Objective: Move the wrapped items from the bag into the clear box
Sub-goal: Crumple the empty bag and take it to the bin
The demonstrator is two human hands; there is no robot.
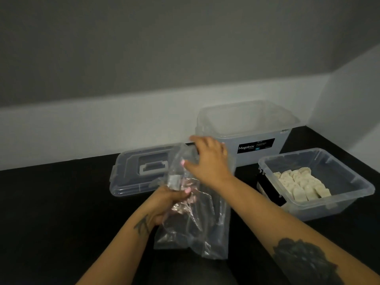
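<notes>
A clear plastic bag [197, 227] lies crumpled on the dark table in front of me. My left hand [170, 202] grips the bag's middle, bunching the film near a small grey label. My right hand [207, 159] reaches over the bag's upper end with its fingers spread and loosely bent on the film. To the right stands a shallow clear box [349, 194] holding several pale wrapped items [302, 185] in rows. Whether any wrapped items lie inside the bag I cannot tell.
A tall clear storage box [246, 130] with a black Megabox label stands at the back by the wall. Its clear lid [141, 171] with a handle lies flat to the left. The black table [51, 212] meets white walls behind and at right.
</notes>
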